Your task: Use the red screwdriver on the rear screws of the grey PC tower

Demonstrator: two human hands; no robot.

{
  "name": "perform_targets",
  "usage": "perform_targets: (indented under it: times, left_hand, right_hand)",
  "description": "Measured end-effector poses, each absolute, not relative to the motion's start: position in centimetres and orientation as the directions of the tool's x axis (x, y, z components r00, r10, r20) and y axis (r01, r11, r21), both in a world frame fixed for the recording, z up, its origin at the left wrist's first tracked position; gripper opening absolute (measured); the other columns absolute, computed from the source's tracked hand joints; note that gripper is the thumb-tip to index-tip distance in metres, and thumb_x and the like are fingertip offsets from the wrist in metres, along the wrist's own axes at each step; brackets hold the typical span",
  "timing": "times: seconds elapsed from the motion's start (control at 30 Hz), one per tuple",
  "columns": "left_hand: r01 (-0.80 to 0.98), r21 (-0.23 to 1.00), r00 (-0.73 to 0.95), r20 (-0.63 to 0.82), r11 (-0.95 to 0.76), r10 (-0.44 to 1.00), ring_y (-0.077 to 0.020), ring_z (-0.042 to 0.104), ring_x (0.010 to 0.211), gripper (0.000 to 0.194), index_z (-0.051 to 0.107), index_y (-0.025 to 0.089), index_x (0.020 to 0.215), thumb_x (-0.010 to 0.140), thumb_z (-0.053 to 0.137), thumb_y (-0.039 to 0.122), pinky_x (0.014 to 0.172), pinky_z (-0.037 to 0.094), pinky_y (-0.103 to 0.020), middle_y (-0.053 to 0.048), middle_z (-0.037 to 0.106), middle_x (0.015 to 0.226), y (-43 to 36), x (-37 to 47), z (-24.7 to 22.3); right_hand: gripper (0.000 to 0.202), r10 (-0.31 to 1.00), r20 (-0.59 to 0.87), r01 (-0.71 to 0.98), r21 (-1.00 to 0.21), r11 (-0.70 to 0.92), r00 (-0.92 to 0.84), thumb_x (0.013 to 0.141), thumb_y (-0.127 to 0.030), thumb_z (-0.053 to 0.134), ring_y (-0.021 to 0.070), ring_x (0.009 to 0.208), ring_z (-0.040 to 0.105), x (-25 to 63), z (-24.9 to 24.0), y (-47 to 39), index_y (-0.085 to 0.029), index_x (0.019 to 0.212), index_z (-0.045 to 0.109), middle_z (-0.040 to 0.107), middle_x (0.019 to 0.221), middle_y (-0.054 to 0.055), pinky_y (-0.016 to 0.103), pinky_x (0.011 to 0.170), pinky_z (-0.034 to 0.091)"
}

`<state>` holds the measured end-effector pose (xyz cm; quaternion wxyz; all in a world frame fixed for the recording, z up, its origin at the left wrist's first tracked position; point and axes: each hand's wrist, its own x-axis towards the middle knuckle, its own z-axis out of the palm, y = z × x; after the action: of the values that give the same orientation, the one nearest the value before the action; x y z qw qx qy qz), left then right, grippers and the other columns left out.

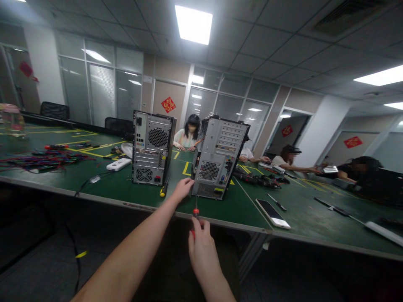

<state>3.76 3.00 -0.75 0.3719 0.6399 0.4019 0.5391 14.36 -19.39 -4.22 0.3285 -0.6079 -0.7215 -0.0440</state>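
Grasping a red-and-black screwdriver [195, 213] in the right hand [203, 245], fingers curled around the handle, shaft pointing up toward the lower left corner of the right computer case [222, 155]; unable to tell contact at the tip. Resting the left hand [183, 189] low against the left edge of that same case; unable to tell a firm hold from a light touch. Seeing the case stood on the green table [233, 212], back panel facing the near side. Seeing, to the left, a second computer case [147, 157], with a yellow-handled screwdriver [163, 191] lying just beside its base. Farther left, seeing a white box [119, 164] and tangled wires [47, 160]. Rightward, noting a phone [272, 213], a slim tool [277, 202] just beyond and dark cables [261, 180]. Noting a seated person [182, 137] on the far side.
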Motion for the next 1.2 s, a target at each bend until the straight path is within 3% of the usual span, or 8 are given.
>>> perform_targets:
  times: [0.17, 0.3, 0.43, 0.7, 0.87, 0.97, 1.2]
  left_hand:
    - [0.116, 0.907, 0.093, 0.395, -0.404, 0.914, -0.0178, 0.058, 0.073, 0.029, 0.065, 0.018, 0.071, 0.087, 0.055, 0.041, 0.07, 0.043, -0.029, -0.003, 0.067, 0.075, 2.9, 3.7, -0.7]
    - [0.104, 0.908, 0.105, 0.395, -0.406, 0.912, -0.0173, 0.057, 0.071, 0.03, 0.063, 0.019, 0.071, 0.086, 0.054, 0.042, 0.069, 0.042, -0.029, -0.003, 0.065, 0.073, 2.9, 3.8, -0.7]
    - [0.116, 0.905, 0.106, 0.399, -0.41, 0.911, -0.0173, 0.057, 0.073, 0.031, 0.064, 0.019, 0.071, 0.086, 0.054, 0.044, 0.069, 0.042, -0.028, -0.003, 0.065, 0.074, 3.0, 3.7, -0.8]
    - [0.136, 0.904, 0.099, 0.395, -0.406, 0.913, -0.0173, 0.058, 0.075, 0.03, 0.065, 0.018, 0.072, 0.087, 0.054, 0.042, 0.07, 0.044, -0.027, -0.003, 0.067, 0.075, 3.5, 3.9, -1.1]
    - [0.111, 0.891, 0.104, 0.431, -0.441, 0.896, -0.0173, 0.058, 0.074, 0.032, 0.066, 0.018, 0.072, 0.087, 0.053, 0.044, 0.069, 0.045, -0.027, -0.003, 0.066, 0.075, 3.7, 4.0, -1.5]
    - [0.12, 0.888, 0.107, 0.434, -0.445, 0.895, -0.017, 0.058, 0.074, 0.033, 0.064, 0.018, 0.072, 0.088, 0.053, 0.044, 0.069, 0.044, -0.027, -0.003, 0.066, 0.074, 3.5, 3.8, -1.4]
    - [0.148, 0.893, 0.102, 0.414, -0.425, 0.905, -0.0173, 0.059, 0.074, 0.032, 0.065, 0.018, 0.072, 0.088, 0.053, 0.044, 0.069, 0.044, -0.027, -0.003, 0.066, 0.074, 3.3, 3.7, -1.1]
  right_hand:
    - [0.03, 0.809, 0.588, 0.893, -0.348, 0.285, -0.029, 0.101, -0.024, 0.055, 0.0231, 0.086, 0.076, 14.5, -3.8, -19.4, -0.022, 0.13, 0.064, 0.072, 0.103, 0.009, 0.029, 0.072, 0.058]
    - [0.03, 0.812, 0.583, 0.882, -0.36, 0.303, -0.042, 0.094, -0.015, 0.06, 0.0229, 0.088, 0.076, 14.4, -3.0, -20.0, -0.023, 0.121, 0.069, 0.067, 0.121, 0.012, 0.031, 0.076, 0.06]
    - [0.048, 0.832, 0.554, 0.873, -0.383, 0.302, -0.044, 0.085, -0.003, 0.055, 0.0223, 0.088, 0.076, 14.2, -2.5, -20.5, -0.023, 0.128, 0.067, 0.059, 0.131, 0.013, 0.031, 0.077, 0.061]
    - [0.038, 0.879, 0.474, 0.841, -0.454, 0.295, -0.053, 0.1, -0.019, 0.051, 0.0256, 0.104, 0.073, 15.1, -1.3, -20.5, -0.017, 0.137, 0.06, 0.07, 0.118, 0.013, 0.036, 0.092, 0.059]
    - [0.035, 0.875, 0.479, 0.865, -0.409, 0.29, -0.067, 0.09, -0.005, 0.055, 0.0242, 0.105, 0.073, 15.2, -1.0, -20.7, -0.022, 0.118, 0.069, 0.062, 0.133, 0.013, 0.035, 0.093, 0.059]
    - [0.043, 0.868, 0.489, 0.868, -0.392, 0.305, -0.084, 0.085, 0.001, 0.052, 0.0242, 0.11, 0.072, 15.1, -1.0, -20.8, -0.022, 0.116, 0.07, 0.06, 0.137, 0.013, 0.035, 0.095, 0.058]
    - [0.038, 0.884, 0.463, 0.812, -0.488, 0.32, -0.071, 0.093, -0.01, 0.054, 0.0255, 0.108, 0.072, 15.5, -0.6, -20.8, -0.018, 0.129, 0.064, 0.069, 0.125, 0.014, 0.034, 0.092, 0.058]
